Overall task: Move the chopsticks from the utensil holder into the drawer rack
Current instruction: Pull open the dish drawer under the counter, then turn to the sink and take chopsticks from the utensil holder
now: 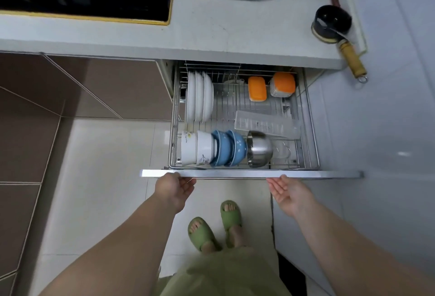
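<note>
L fingers (188, 181) curled lightly under drawer front edge (251, 174), touching it, not clamped on anything else. R fingers (274, 183) spread, palm up, just below same edge, holding nothing. Left hand (173, 189) nr left end of front, right hand (290, 193) nr middle-right.

Beyond: drawer rack (306, 116) pulled out, wire basket w/ white plates (200, 96) on edge at back left, bowls (211, 148) tipped along front, steel bowl (259, 149), clear lidded tray (268, 123) right of centre, orange-lid boxes (270, 87) at back.

Chopsticks + utensil holder: not in view, can't tell where.

Handling guess: light, stiff, thin, prob. smooth and apt to slip or fan apart. Best pinched as bundle mid-length, ends levelled. Wire gaps could let singles drop through, so lay across wires or in tray.
</note>
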